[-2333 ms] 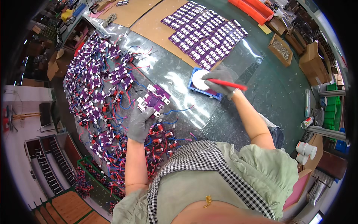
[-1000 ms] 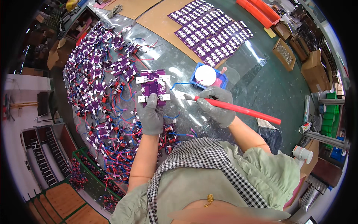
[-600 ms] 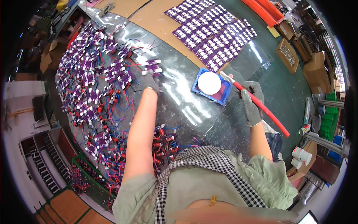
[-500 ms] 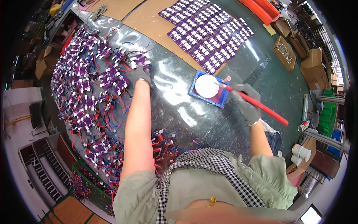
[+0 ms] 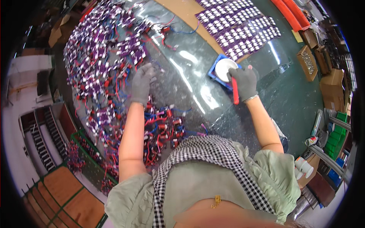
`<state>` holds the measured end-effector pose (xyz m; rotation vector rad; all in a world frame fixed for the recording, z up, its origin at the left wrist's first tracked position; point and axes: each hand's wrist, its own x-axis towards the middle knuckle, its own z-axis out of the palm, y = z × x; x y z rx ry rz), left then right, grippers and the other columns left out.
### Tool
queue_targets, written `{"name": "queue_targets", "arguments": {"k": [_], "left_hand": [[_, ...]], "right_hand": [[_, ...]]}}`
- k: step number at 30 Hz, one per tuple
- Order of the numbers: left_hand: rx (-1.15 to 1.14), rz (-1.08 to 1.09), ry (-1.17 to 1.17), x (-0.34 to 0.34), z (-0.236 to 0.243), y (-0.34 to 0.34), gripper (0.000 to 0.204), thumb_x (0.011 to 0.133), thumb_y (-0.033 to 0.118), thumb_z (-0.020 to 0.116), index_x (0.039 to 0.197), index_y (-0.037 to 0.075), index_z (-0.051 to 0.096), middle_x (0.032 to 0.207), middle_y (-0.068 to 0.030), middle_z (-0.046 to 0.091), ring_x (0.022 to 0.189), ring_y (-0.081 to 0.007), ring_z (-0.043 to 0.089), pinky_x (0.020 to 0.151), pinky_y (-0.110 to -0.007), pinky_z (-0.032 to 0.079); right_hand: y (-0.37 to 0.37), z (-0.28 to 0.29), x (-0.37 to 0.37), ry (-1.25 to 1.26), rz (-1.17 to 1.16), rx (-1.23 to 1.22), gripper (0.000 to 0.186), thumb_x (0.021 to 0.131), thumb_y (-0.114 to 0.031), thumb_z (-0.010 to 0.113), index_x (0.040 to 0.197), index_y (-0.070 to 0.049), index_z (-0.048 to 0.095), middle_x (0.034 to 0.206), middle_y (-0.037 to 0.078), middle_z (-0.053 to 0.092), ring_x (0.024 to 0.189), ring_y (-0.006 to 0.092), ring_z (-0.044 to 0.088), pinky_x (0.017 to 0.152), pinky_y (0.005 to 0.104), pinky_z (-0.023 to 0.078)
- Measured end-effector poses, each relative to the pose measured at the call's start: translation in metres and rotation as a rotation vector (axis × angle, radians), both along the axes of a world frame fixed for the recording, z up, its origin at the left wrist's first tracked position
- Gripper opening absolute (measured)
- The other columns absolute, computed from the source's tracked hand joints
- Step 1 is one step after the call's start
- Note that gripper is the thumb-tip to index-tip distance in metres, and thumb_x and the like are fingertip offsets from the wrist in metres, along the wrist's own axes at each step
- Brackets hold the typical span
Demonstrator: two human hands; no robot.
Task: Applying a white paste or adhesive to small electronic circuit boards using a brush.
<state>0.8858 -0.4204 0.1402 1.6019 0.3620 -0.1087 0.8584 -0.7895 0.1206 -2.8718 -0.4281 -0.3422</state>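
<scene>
Tray [image 5: 213, 73]: blue, holds white disc [image 5: 225, 69] | right hand [image 5: 243, 81]: red tool [image 5: 235, 90]

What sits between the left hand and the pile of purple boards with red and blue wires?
Nothing visible: the left hand already hovers at the edge of the pile of purple boards, fingers open. The right hand grips a red tool.

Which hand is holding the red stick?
The right hand holds the red stick, next to the white round dish in the blue tray. The left hand holds nothing; it rests open by the purple wired parts.
</scene>
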Motion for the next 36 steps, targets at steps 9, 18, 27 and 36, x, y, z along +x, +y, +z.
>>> {"name": "queue_targets", "arguments": {"k": [9, 18, 27, 36], "left_hand": [[0.865, -0.823, -0.041, -0.166, 0.029, -0.042, 0.022, 0.087, 0.022, 0.063, 0.104, 0.008, 0.067, 0.100, -0.0170, 0.067, 0.089, -0.0316, 0.066, 0.079, -0.039, 0.052], [1.200, -0.223, -0.302, -0.100, 0.060, 0.036, 0.018, 0.087, 0.019, 0.058, 0.094, 0.005, 0.066, 0.089, -0.0162, 0.065, 0.086, -0.0349, 0.063, 0.077, -0.045, 0.050], [1.251, -1.191, -0.252, -0.207, -0.021, -0.042, 0.045, 0.079, 0.019, 0.068, 0.123, 0.014, 0.061, 0.131, -0.0164, 0.054, 0.110, -0.0345, 0.058, 0.088, -0.042, 0.051], [1.401, -1.183, 0.014, -0.185, -0.046, -0.060, 0.064, 0.060, 0.033, 0.082, 0.115, 0.010, 0.059, 0.124, -0.0142, 0.053, 0.111, -0.0364, 0.051, 0.099, -0.043, 0.041]], "right_hand": [[-0.005, 0.052, -0.033, -0.385, 0.083, 0.318, 0.016, 0.082, -0.016, 0.071, 0.097, -0.010, 0.069, 0.079, 0.007, 0.065, 0.073, 0.0272, 0.060, 0.068, 0.0371, 0.048], [-0.013, 0.089, -0.082, -0.425, 0.094, 0.470, 0.016, 0.081, -0.010, 0.072, 0.097, -0.007, 0.068, 0.086, 0.010, 0.069, 0.073, 0.0279, 0.061, 0.068, 0.0358, 0.048], [-0.019, 0.091, -0.094, -0.343, -0.003, 0.565, 0.020, 0.083, -0.013, 0.070, 0.101, -0.006, 0.070, 0.093, 0.011, 0.070, 0.079, 0.0276, 0.063, 0.074, 0.0357, 0.049], [-0.024, 0.097, -0.097, -0.304, -0.013, 0.700, 0.025, 0.083, -0.012, 0.070, 0.107, -0.004, 0.068, 0.096, 0.012, 0.069, 0.085, 0.0244, 0.065, 0.078, 0.0345, 0.050]]}}
